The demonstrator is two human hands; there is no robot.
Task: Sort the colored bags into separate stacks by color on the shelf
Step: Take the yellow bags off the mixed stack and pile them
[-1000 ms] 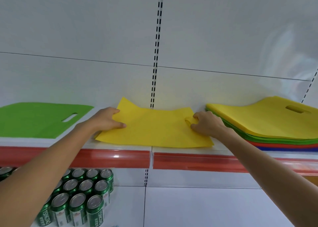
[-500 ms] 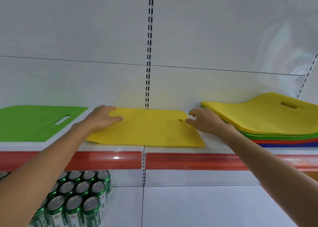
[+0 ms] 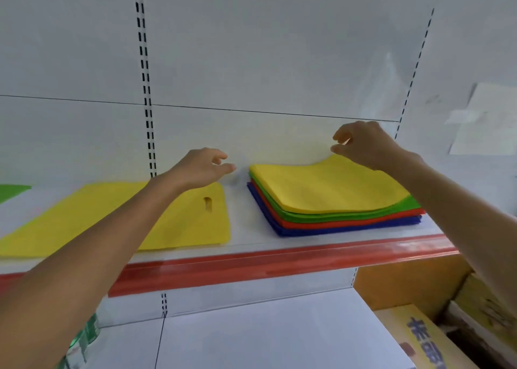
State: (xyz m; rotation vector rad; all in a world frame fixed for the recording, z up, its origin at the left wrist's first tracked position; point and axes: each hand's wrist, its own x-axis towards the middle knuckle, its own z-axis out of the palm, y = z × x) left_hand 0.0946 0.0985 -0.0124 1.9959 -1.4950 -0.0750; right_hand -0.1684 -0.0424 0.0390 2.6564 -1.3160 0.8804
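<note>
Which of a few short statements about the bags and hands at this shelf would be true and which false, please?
1. The top bag of the mixed stack is yellow. True.
2. Red lies lowest in that stack. False: the blue bags lie lowest, with red just above.
3. The single yellow bag lies flat on the shelf, left of the stack. True.
4. The left hand grips the single yellow bag. False: it is open above the bag's far corner and holds nothing.
</note>
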